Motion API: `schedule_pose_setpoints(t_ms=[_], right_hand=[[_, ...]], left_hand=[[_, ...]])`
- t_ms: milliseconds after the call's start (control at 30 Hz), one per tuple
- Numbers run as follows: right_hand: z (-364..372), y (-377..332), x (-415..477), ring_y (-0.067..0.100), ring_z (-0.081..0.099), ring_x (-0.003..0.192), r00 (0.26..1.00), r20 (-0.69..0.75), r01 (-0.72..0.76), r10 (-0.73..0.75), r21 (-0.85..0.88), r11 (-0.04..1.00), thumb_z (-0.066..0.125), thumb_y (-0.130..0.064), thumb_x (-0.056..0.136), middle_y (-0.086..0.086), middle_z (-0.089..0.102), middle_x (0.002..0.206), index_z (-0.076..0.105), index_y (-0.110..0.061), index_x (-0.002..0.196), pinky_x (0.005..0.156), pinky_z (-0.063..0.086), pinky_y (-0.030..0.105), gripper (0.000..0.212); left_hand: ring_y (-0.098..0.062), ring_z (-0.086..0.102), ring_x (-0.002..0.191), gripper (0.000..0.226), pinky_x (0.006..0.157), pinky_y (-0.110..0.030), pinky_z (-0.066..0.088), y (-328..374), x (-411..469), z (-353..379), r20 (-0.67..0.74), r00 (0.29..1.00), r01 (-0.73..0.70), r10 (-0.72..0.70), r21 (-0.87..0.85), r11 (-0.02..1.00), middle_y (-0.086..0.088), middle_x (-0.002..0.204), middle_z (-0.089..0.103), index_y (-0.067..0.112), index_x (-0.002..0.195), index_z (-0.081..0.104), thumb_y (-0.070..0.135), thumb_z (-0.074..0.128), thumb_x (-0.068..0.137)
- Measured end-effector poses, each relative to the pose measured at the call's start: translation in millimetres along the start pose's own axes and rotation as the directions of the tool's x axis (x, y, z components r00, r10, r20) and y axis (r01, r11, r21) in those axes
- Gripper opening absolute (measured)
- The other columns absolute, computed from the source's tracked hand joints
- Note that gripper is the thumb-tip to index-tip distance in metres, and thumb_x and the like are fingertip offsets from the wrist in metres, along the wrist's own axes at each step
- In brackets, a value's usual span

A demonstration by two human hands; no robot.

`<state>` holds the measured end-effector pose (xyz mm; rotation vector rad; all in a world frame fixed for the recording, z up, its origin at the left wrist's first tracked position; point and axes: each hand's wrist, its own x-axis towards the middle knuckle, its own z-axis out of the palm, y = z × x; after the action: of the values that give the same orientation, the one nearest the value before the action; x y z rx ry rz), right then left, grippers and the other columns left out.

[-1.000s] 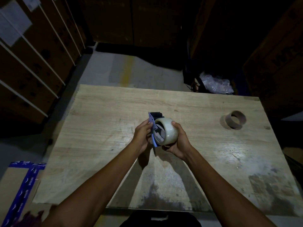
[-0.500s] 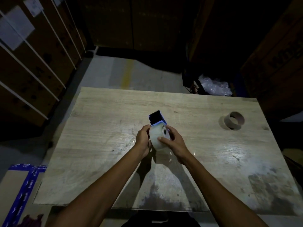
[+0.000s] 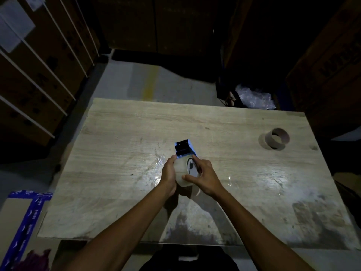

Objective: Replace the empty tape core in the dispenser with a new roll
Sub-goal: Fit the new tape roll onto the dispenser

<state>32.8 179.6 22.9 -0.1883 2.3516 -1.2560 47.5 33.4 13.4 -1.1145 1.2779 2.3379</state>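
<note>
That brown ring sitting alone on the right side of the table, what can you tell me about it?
The brown ring looks like a bare cardboard tape core: a short, hollow tube with thin walls and no tape visible on it. It rests on the wooden table near the far right corner, tilted so that its opening faces partly toward the camera, and it casts a shadow to its left. Nothing touches it but the table; both hands are busy well away from it.

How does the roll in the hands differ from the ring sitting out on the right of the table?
The new tape roll is pale, translucent and thick-walled; the empty core is brown cardboard with a thin wall. The roll is gripped between the left hand and right hand at the blue dispenser; the core rests alone on the table, untouched. Both are hollow rings.
</note>
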Motion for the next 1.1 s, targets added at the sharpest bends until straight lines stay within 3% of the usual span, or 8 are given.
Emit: schedule_pose_setpoints(t_ms=[167,300,400,500,667,833,933,1100], right_hand=[[4.0,7.9,-2.4,0.017,0.048,0.11,0.998,0.038,-0.044,0.044,-0.002,0.999,0.075,-0.042,0.08,0.005,0.048,0.121,0.041,-0.032,0.146,0.084,0.04,0.019,0.075],[-0.1,9.8,-4.2,0.017,0.057,0.107,0.995,0.07,-0.075,0.073,0.032,0.997,0.073,-0.034,0.08,0.0,0.058,0.127,0.042,-0.03,0.147,0.083,0.05,0.027,0.074],[-6.2,9.5,-4.4,0.02,0.062,0.106,0.995,0.054,-0.089,0.085,0.065,0.994,0.066,-0.04,0.074,0.0,0.062,0.129,0.044,-0.031,0.145,0.09,0.055,0.045,0.075],[-13.1,11.0,1.4,0.018,0.065,0.104,0.998,0.04,-0.058,0.056,0.038,0.998,0.062,-0.052,0.081,-0.002,0.066,0.126,0.052,-0.029,0.139,0.089,0.056,0.045,0.063],[-30.6,6.7,10.2,0.016,0.066,0.096,0.999,-0.006,-0.045,0.045,0.029,0.999,0.065,-0.034,0.091,0.0,0.069,0.116,0.064,-0.021,0.128,0.081,0.056,0.034,0.039],[-41.1,9.9,23.0,0.015,0.067,0.083,0.993,-0.102,-0.051,0.052,0.013,0.999,0.069,-0.037,0.086,-0.003,0.071,0.108,0.07,-0.02,0.119,0.073,0.058,0.037,0.037],[-47.8,3.7,34.0,0.012,0.06,0.092,0.992,-0.13,-0.001,-0.009,-0.072,0.997,0.07,-0.032,0.088,-0.009,0.061,0.104,0.071,-0.015,0.118,0.085,0.051,0.032,0.035],[-53.2,-3.6,54.9,0.022,0.066,0.086,0.988,0.073,0.149,-0.137,-0.208,0.967,0.073,-0.029,0.085,0.009,0.073,0.091,0.078,-0.009,0.09,0.078,0.051,0.038,0.021]], left_hand=[[-0.03,0.069,0.086,0.05,0.073,-0.034,0.054,-9.1,-5.8,3.5,-0.008,1.0,-0.023,0.024,0.071,0.997,-0.017,0.103,0.074,0.006,0.119,0.068,0.044,0.045,0.096],[-0.028,0.071,0.081,0.041,0.072,-0.034,0.054,-10.8,-10.1,8.3,0.037,0.995,-0.095,0.09,0.166,0.981,-0.015,0.097,0.076,0.014,0.109,0.072,0.043,0.045,0.098],[-0.028,0.068,0.087,0.035,0.076,-0.036,0.052,-13.9,-11.5,14.2,0.139,0.978,-0.193,0.159,0.282,0.94,-0.019,0.105,0.072,0.02,0.116,0.067,0.028,0.046,0.089],[-0.028,0.066,0.106,0.057,0.089,-0.042,0.053,-19.0,-8.6,17.7,0.209,0.954,-0.287,0.217,0.415,0.863,-0.011,0.119,0.068,0.022,0.133,0.058,0.015,0.048,0.077],[-0.014,0.067,0.093,0.035,0.07,-0.019,0.053,-17.1,-6.0,22.7,0.171,0.952,-0.307,0.255,0.476,0.824,-0.004,0.112,0.071,0.018,0.129,0.061,0.01,0.057,0.095],[-0.022,0.068,0.101,0.046,0.082,-0.035,0.056,-18.7,0.4,26.5,0.076,0.944,-0.31,0.32,0.531,0.789,-0.006,0.116,0.069,0.018,0.123,0.066,0.032,0.064,0.079],[-0.019,0.064,0.099,0.043,0.085,-0.038,0.053,-19.0,2.6,26.7,0.017,0.939,-0.296,0.345,0.553,0.779,-0.003,0.111,0.066,0.015,0.121,0.066,0.028,0.068,0.08],[-0.019,0.063,0.086,0.048,0.074,-0.029,0.049,-16.3,6.2,30.6,-0.064,0.958,-0.216,0.28,0.483,0.849,-0.011,0.104,0.069,0.011,0.118,0.065,0.025,0.068,0.072]])
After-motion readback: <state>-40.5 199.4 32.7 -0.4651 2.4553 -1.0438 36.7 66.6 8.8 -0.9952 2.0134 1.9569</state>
